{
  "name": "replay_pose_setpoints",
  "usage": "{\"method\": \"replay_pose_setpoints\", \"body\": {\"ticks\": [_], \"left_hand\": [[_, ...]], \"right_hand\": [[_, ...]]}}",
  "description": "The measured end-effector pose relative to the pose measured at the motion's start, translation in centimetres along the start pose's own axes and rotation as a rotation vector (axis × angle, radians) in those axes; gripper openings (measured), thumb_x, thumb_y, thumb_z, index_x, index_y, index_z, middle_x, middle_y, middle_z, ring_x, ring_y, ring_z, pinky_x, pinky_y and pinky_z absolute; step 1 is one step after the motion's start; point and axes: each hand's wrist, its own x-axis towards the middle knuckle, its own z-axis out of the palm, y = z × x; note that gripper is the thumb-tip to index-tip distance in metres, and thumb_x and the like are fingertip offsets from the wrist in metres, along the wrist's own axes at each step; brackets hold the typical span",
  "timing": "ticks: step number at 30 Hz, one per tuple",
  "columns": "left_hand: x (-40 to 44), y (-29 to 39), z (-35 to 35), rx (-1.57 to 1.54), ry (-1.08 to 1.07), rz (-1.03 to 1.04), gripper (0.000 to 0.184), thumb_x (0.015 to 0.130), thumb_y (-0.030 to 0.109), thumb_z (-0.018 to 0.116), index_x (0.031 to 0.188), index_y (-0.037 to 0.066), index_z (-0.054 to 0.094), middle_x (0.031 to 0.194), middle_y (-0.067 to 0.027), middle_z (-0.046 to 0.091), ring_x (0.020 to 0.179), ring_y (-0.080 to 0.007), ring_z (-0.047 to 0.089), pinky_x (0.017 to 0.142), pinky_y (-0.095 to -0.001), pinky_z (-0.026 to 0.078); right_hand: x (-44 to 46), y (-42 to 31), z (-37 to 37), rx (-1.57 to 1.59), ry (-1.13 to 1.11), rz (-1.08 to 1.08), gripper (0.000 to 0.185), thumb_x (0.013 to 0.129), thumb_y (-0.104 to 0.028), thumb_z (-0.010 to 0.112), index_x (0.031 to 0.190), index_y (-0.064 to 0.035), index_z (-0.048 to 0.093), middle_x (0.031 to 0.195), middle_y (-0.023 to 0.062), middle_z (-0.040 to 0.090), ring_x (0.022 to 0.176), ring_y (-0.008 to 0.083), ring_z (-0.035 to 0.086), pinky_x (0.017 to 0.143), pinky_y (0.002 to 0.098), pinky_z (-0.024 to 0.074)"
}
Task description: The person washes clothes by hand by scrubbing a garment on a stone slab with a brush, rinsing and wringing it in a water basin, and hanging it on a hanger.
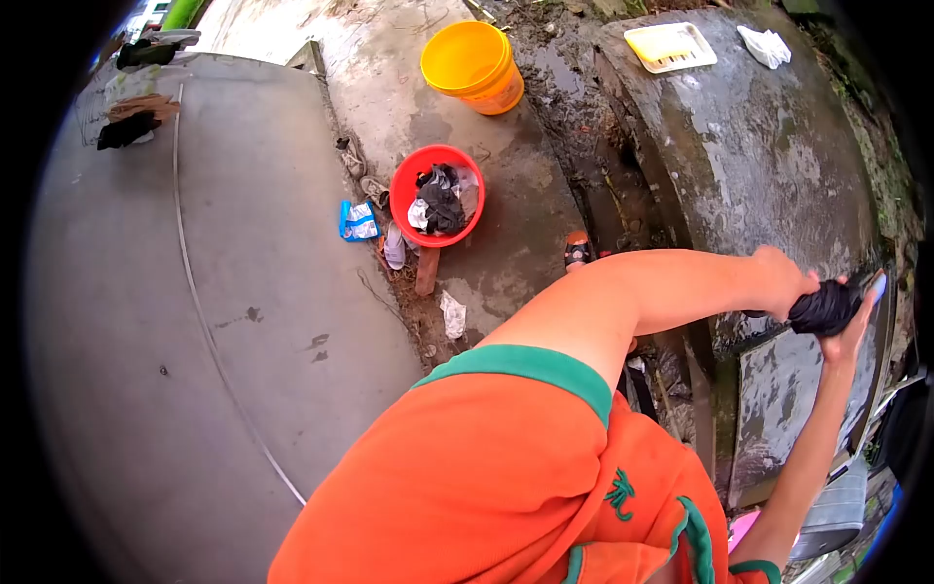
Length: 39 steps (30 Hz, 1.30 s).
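A wet-looking black cloth [825, 308] is bunched up at the far right, over the stone slab. My left hand [780, 280] grips its left end, its fingers closed on the cloth and partly hidden. Wrapped round the other end is my right hand [848, 336], its arm coming up from the bottom. Left of my arms stands a red basin [397, 200] with dark and white cloths [443, 202] in it. Beyond the basin is a yellow bucket [467, 60].
A white and yellow tray [671, 47] and a white cloth [766, 46] lie on the slab [720, 146]. Shoes [394, 245], a blue-white packet [359, 221] and a brick [426, 273] are near the basin. A muddy channel [608, 175] runs beside the slab. Dark cloths [126, 129] lie far left.
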Motion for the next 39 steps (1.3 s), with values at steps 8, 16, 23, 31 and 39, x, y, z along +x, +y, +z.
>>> {"method": "replay_pose_setpoints", "body": {"ticks": [8,16,23,31,39], "left_hand": [[3.8,-3.2,6.2,-0.978,0.449,-0.245,0.066,0.078,0.042,0.055,0.137,0.02,0.033,0.115,-0.0186,0.051,0.102,-0.0301,0.056,0.079,-0.0397,0.047],[0.2,0.3,3.3,-2.282,-0.481,-0.675,0.049,0.082,0.059,0.043,0.091,0.014,0.06,0.082,-0.0086,0.059,0.077,-0.0303,0.059,0.07,-0.0544,0.05],[1.3,0.5,-3.4,-2.249,0.798,-0.3,0.018,0.07,0.022,0.06,0.083,0.01,0.057,0.081,-0.0066,0.055,0.076,-0.0255,0.059,0.066,-0.048,0.052],[4.5,0.6,-2.5,-0.315,0.929,0.585,0.021,0.045,0.021,0.069,0.064,0.016,0.062,0.086,-0.0081,0.063,0.082,-0.0293,0.061,0.067,-0.0388,0.05],[3.3,-1.1,2.6,-0.011,0.466,0.915,0.019,0.05,0.017,0.068,0.064,0.016,0.054,0.088,-0.0028,0.057,0.082,-0.025,0.056,0.065,-0.037,0.047]], "right_hand": [[3.2,-3.6,-3.8,-0.494,0.283,-0.325,0.022,0.086,-0.025,0.059,0.096,-0.0056,0.058,0.082,0.0056,0.059,0.073,0.0176,0.059,0.071,0.0311,0.0489],[-3.6,-6.4,12.8,-1.586,-0.566,-1.149,0.011,0.077,0.0,0.055,0.086,0.0006,0.051,0.089,0.0149,0.055,0.082,0.0254,0.055,0.075,0.0322,0.044],[-1.9,-3.0,2.0,-0.484,0.046,-0.966,0.017,0.089,-0.018,0.045,0.095,-0.0021,0.048,0.101,0.0175,0.054,0.098,0.0299,0.053,0.093,0.0436,0.04],[5.8,2.5,-2.5,0.077,0.202,-0.237,0.023,0.086,-0.029,0.055,0.09,-0.0066,0.06,0.086,0.0091,0.062,0.08,0.0211,0.06,0.075,0.0351,0.0496],[9.0,1.8,-1.4,-0.406,0.358,-0.157,0.033,0.079,-0.037,0.067,0.079,-0.0071,0.055,0.058,0.0083,0.057,0.047,0.0183,0.056,0.045,0.0303,0.0455]]}}
